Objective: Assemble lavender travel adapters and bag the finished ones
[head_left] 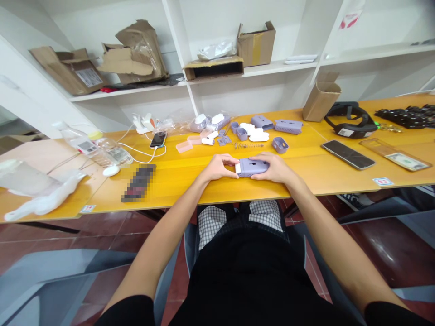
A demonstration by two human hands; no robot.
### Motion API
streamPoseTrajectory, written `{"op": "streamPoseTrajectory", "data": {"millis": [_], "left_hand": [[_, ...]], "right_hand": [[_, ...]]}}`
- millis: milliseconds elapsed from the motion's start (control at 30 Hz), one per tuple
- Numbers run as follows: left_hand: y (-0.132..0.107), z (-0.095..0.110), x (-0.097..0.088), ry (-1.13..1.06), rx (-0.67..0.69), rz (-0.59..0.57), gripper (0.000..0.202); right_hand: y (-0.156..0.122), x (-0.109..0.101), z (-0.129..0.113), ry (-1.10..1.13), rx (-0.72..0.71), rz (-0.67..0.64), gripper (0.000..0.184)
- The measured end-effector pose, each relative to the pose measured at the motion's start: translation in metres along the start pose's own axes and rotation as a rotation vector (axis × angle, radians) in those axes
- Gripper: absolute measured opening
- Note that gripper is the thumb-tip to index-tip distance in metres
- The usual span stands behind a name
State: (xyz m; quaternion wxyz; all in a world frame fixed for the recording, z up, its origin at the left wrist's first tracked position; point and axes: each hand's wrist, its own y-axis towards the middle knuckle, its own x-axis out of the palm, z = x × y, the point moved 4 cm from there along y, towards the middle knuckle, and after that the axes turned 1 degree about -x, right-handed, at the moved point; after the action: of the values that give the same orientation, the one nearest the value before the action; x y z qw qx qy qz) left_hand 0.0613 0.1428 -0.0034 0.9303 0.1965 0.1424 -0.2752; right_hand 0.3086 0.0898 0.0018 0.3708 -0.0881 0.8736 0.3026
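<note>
Both my hands rest on the yellow wooden table [190, 181], closed on a purple plastic casing [252, 166] with a white end piece. My left hand [219, 166] pinches the white end on its left side. My right hand [273, 167] wraps round the casing's right end. Just beyond lie several loose parts: a small purple cup-like piece [280, 145], white flat pieces [255, 133], purple housings [288, 126], a thin metal spring [248, 145] and pale pink pieces [185, 146].
A black phone [347, 154] and a clear case with a banknote [401, 156] lie at the right, near a black headset [351, 120]. A charging phone [158, 139], plastic bottles [93, 147] and a white bag [44, 194] sit left. Cardboard boxes [255, 43] fill the white shelves behind.
</note>
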Motion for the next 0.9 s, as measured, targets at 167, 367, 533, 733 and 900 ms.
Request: {"op": "streamPoseTrajectory", "data": {"millis": [167, 367, 533, 733, 900], "left_hand": [[0.0014, -0.0043, -0.0007, -0.003, -0.010, 0.021, 0.059], [0.0012, -0.0065, -0.0003, 0.042, 0.041, 0.050, 0.054], [0.0011, -0.0056, -0.0022, 0.028, 0.023, 0.010, 0.058], [0.0005, -0.0011, -0.0006, -0.025, 0.014, -0.049, 0.045], [0.0000, 0.0015, 0.0020, 0.004, 0.037, -0.061, 0.040]], "right_hand": [[-0.0013, 0.0011, 0.0001, -0.012, 0.000, -0.001, 0.066], [-0.0015, 0.0039, -0.0022, -0.032, 0.005, 0.020, 0.067], [0.0003, 0.0037, -0.0014, 0.006, 0.010, 0.019, 0.069], [0.0010, 0.0026, 0.0025, 0.043, 0.011, 0.002, 0.069], [0.0013, 0.0035, 0.0050, 0.044, 0.014, -0.012, 0.070]]}}
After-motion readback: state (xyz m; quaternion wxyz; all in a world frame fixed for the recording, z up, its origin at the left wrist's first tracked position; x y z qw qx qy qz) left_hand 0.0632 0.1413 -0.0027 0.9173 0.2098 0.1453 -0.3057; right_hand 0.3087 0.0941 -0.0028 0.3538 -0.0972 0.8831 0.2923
